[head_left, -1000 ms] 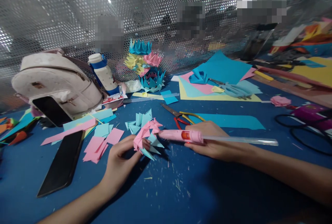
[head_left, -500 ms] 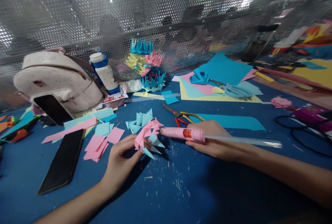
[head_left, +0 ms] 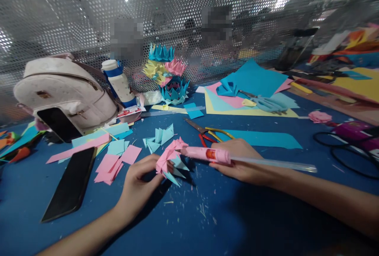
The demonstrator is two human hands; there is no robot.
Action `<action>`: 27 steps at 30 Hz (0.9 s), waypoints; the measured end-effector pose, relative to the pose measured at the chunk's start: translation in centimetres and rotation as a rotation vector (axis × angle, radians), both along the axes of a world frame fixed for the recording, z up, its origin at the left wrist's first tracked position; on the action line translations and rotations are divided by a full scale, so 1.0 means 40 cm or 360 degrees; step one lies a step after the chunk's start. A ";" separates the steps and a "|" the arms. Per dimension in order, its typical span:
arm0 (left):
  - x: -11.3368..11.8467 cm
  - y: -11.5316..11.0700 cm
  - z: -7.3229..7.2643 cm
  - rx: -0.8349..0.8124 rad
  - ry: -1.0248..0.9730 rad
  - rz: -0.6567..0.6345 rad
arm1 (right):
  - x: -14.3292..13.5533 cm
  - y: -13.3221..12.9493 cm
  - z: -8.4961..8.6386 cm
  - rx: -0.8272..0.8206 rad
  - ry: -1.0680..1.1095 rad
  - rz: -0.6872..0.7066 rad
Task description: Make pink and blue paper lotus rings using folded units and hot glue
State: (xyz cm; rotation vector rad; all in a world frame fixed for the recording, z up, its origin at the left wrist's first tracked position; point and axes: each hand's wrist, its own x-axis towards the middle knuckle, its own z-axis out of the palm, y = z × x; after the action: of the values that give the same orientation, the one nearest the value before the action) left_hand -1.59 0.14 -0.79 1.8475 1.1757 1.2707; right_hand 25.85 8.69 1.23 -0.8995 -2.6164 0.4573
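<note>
My left hand [head_left: 142, 177] pinches a pink and light-blue folded paper piece [head_left: 167, 157] with pointed tips, held above the blue table. In my right hand [head_left: 239, 161] is a pink glue gun [head_left: 207, 154], its dark nozzle at the upper right edge of the folded paper. Whether the nozzle touches the paper I cannot tell. A clear glue stick [head_left: 275, 164] sticks out of the gun's rear over my wrist. Just behind the held piece lie several light-blue folded paper bits [head_left: 159, 137]. Scissors [head_left: 204, 131] with red and yellow handles lie behind the gun, partly hidden by my right hand.
On the left lie a black phone [head_left: 71, 185], pink paper squares [head_left: 109, 168] and a pale backpack [head_left: 65, 90] beside a bottle [head_left: 117, 82]. A stacked paper flower piece [head_left: 174, 90] stands at the back. Coloured sheets [head_left: 254, 78], light-blue scissors [head_left: 268, 104] and a cable [head_left: 334, 151] are to the right.
The folded paper has turned slightly in my left hand and shifted a little right and down. The glue gun has moved slightly left, its nozzle staying near the paper.
</note>
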 end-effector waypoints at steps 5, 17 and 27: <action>-0.002 0.000 -0.002 -0.0022 -0.0004 0.0008 | 0.000 0.000 -0.005 0.0042 -0.0036 0.0034; -0.003 -0.003 -0.003 0.0009 -0.0003 0.0093 | 0.014 0.010 -0.013 0.0184 -0.0062 0.0077; -0.004 -0.005 -0.003 0.0023 -0.0052 0.0182 | 0.017 0.016 -0.001 0.0084 -0.0083 -0.0016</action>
State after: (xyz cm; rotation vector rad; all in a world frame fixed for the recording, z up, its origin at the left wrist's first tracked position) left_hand -1.75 -0.04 -0.91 1.7850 1.2732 1.3701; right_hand 26.54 9.34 1.19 -0.9188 -2.6564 0.3651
